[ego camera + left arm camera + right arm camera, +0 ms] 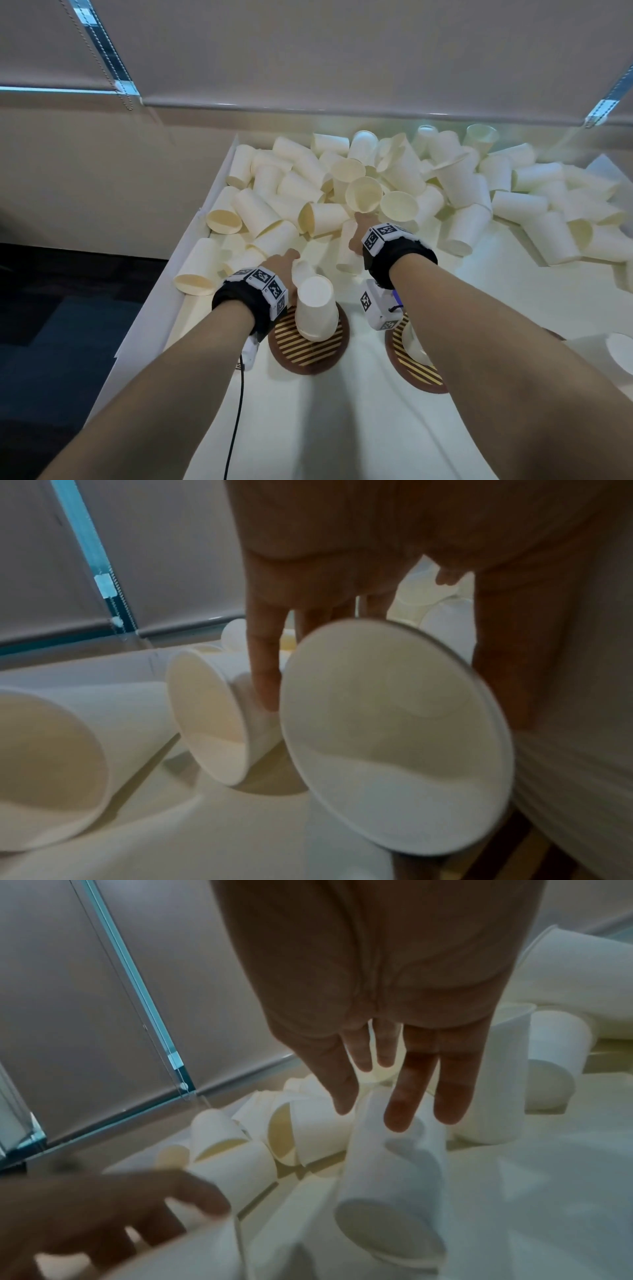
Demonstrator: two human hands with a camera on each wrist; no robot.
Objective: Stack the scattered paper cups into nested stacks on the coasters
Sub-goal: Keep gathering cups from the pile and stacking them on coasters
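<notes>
Pale roller blinds are hanging behind a white table (342, 428) heaped with loose paper cups (394, 178), and two striped coasters (308, 356) are sitting at the near side of that heap, each already bearing an upside-down cup; the left one carries the upturned stack (315, 308). The left hand (279, 262) is reaching just beyond that stack, and the left wrist view is showing its fingers (263, 669) and thumb curled round a held cup (394, 737), whose mouth is facing the camera. The right hand (361, 229) is stretching farther past the stack, into the heap, its fingers (400, 1096) hanging straight and slightly spread over a lying cup (390, 1177), gripping nothing yet. Judging by this, the step in hand is gathering a cup per hand; it would go best by taking each cup lightly round its wall so the paper is not crushing, turning it mouth-down, and lowering it squarely over the stack so it is nesting rather than knocking it off the coaster. The head view is giving the layout of heap, coasters and both arms but is hiding the fingers behind the wrist bands; only the wrist views are revealing that the left is holding and the right is empty.
</notes>
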